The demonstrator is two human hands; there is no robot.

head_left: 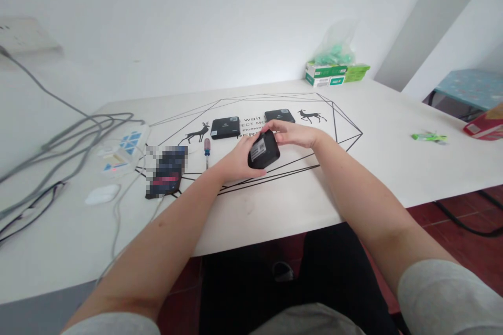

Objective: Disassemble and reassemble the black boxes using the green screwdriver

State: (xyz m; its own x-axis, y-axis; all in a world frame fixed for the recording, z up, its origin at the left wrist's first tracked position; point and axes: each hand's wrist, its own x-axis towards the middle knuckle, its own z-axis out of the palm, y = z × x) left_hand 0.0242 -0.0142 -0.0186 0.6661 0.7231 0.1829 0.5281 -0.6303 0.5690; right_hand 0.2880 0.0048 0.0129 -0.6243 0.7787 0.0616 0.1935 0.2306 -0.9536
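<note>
Between my two hands is a small black box-shaped device [269, 151] with a pale printed label on one face, held tilted above the table. My left hand [242, 159] is closed around its left side, thumb along the lower edge. Fingers of my right hand [293, 133] grip its top and far right edge. Behind my hands lie two similar flat black boxes: one black box [225, 127] at the left and another black box [279, 116] at the right. Left of my left hand lies a screwdriver [207, 151] with a red and blue handle.
On the left are a phone [167, 172] with a blurred screen, a power strip [128, 149], a white mouse-like object [102, 194] and grey cables [74, 138]. Green-white cartons [325, 74] stand at the back wall. A bright green item [429, 137] lies at the right.
</note>
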